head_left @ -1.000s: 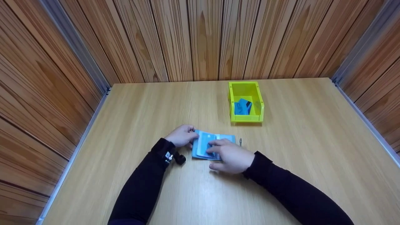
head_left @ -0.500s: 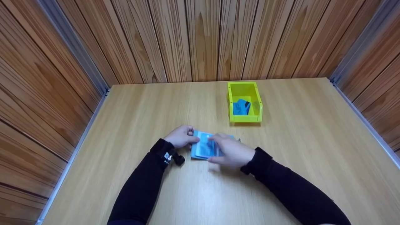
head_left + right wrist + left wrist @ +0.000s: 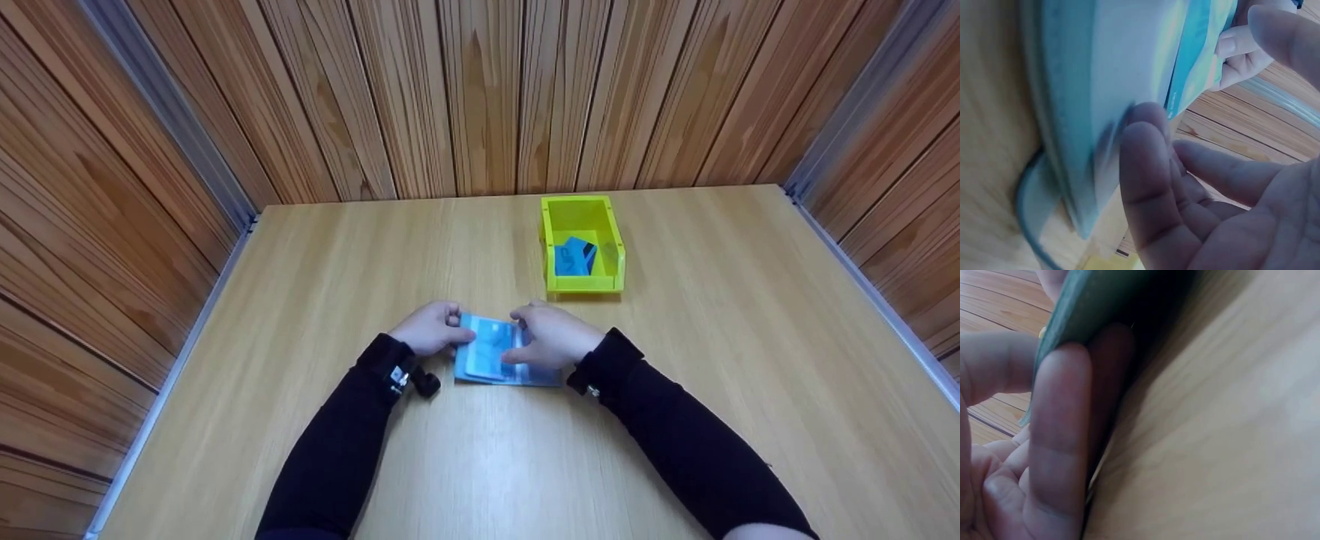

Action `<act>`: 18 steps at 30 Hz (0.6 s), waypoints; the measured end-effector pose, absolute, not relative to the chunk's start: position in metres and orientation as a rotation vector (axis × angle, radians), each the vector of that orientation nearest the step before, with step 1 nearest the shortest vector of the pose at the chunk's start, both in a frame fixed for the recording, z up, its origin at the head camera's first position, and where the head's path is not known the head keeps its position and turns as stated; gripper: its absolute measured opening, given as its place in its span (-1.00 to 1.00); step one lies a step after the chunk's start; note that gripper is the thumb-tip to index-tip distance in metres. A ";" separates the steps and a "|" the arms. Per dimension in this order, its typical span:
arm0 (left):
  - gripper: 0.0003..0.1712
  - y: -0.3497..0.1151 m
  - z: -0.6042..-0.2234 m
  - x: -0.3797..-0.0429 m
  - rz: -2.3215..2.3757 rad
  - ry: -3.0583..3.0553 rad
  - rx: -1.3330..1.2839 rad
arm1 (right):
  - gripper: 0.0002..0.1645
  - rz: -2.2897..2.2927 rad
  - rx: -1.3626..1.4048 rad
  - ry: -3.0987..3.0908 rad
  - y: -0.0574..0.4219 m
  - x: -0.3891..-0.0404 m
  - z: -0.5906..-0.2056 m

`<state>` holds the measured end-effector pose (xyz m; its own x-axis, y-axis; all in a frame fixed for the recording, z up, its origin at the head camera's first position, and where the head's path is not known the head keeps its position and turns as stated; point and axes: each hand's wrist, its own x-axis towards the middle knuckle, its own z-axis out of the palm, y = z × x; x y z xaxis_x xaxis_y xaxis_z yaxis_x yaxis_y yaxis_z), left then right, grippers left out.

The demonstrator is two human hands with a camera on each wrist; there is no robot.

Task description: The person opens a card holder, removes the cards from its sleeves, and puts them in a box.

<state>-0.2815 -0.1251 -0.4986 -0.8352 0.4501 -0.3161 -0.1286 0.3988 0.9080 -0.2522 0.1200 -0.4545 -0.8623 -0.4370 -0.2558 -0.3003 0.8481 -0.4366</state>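
Observation:
A light-blue card holder (image 3: pixel 484 369) with clear sleeves lies spread on the table in the head view. My left hand (image 3: pixel 427 328) pinches its left edge, thumb on top; in the left wrist view its fingers (image 3: pixel 1060 422) reach under the cover, which is raised off the wood there. A blue card (image 3: pixel 1192 48) shows inside a clear sleeve in the right wrist view. My right hand (image 3: pixel 555 336) is over the right-hand side, thumb spread away from the fingers. Its fingertips (image 3: pixel 1144 143) are right at the clear page, with nothing between them and the thumb.
A yellow bin (image 3: pixel 585 284) stands behind the holder, slightly right, with blue cards (image 3: pixel 574 257) in it. A strap with a dark edge (image 3: pixel 1023 202) curves out beside the holder. Wood-panel walls (image 3: pixel 480 97) border the table at the back and sides.
My right hand has shifted from the middle of the card holder up and right, uncovering more of the holder's lower right side. My left hand keeps its grip on the left edge.

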 end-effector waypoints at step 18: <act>-0.75 -0.124 -0.502 -0.281 1.483 2.136 0.283 | -0.08 -0.524 -0.585 2.702 0.116 -0.254 -0.467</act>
<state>-0.2812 -0.1242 -0.5021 -0.8429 0.4495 -0.2959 -0.1200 0.3790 0.9176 -0.2540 0.1163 -0.4668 -0.8627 -0.4484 -0.2339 -0.3286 0.8485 -0.4148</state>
